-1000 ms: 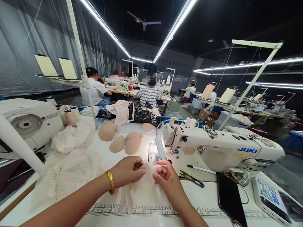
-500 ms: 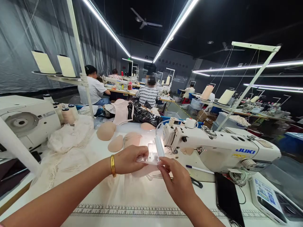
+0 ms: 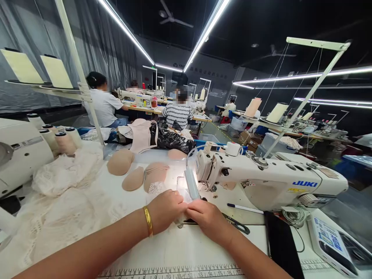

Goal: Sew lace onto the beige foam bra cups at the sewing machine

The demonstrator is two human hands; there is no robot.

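Observation:
My left hand [image 3: 167,209], with a gold bracelet at the wrist, is closed on pale sheer fabric [image 3: 157,188] in front of the sewing machine [image 3: 261,182]. Fingertips of my right hand [image 3: 207,217] meet those of the left, closed; what they pinch is hidden. A lit lamp tube [image 3: 192,183] stands just behind the fingers, beside the needle area. Beige cups [image 3: 120,162] lie on the table to the left of the machine, one stack partly behind my left hand. Black scissors [image 3: 236,224] rest by my right wrist.
Cream lace [image 3: 66,201] is heaped at left, near thread cones [image 3: 65,142]. A pen [image 3: 245,208], a black phone [image 3: 281,244] and a white device [image 3: 334,244] lie at right. A black plastic bag [image 3: 171,140] sits behind the table. Seated people work beyond.
Both hands have come together and turned knuckles up, covering the clear piece formerly visible between them. Lace now shows beyond my left hand. The view has shifted slightly.

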